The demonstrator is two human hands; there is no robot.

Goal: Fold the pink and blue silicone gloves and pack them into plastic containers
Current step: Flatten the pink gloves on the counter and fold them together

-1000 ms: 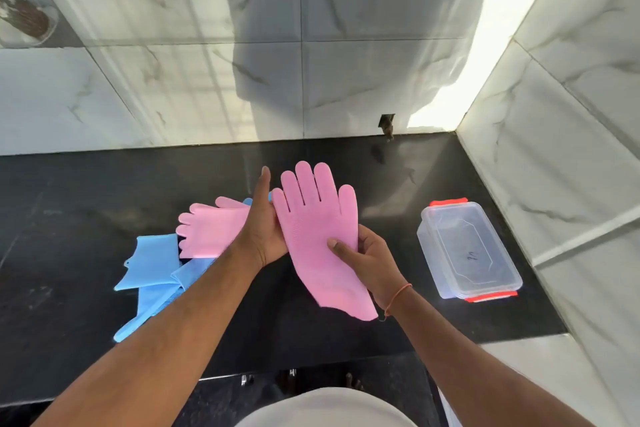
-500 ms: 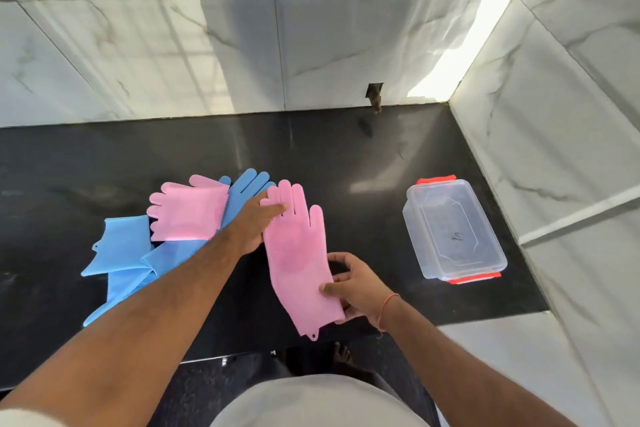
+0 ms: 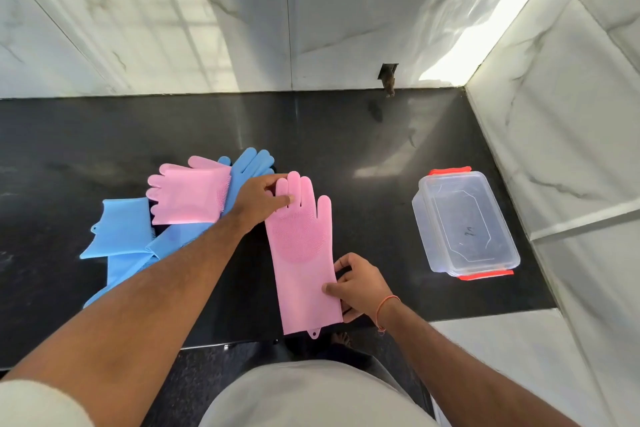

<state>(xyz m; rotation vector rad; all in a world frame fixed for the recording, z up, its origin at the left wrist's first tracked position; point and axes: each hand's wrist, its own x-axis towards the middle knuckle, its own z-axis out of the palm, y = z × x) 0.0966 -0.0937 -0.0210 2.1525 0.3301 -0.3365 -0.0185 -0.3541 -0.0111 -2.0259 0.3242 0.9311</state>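
A long pink silicone glove (image 3: 301, 253) lies flat on the black counter (image 3: 363, 163), fingers pointing away, bristled palm up. My left hand (image 3: 259, 199) pinches its fingertips. My right hand (image 3: 356, 286) pinches the cuff's right edge near the counter's front. To the left, a second pink glove (image 3: 188, 194), folded, rests on top of two blue gloves (image 3: 117, 229), one with its fingers (image 3: 252, 161) poking out at the back. A clear plastic container (image 3: 464, 224) with red latches sits closed at the right.
White marble walls close the counter at the back and right. A small dark fitting (image 3: 388, 78) sticks out of the back wall. The counter's front edge runs just below the glove's cuff, and bare black surface lies between the glove and the container.
The pink glove came down from being held up and now lies flat on the counter. My left hand moved to its fingertips and my right hand slid to its cuff.
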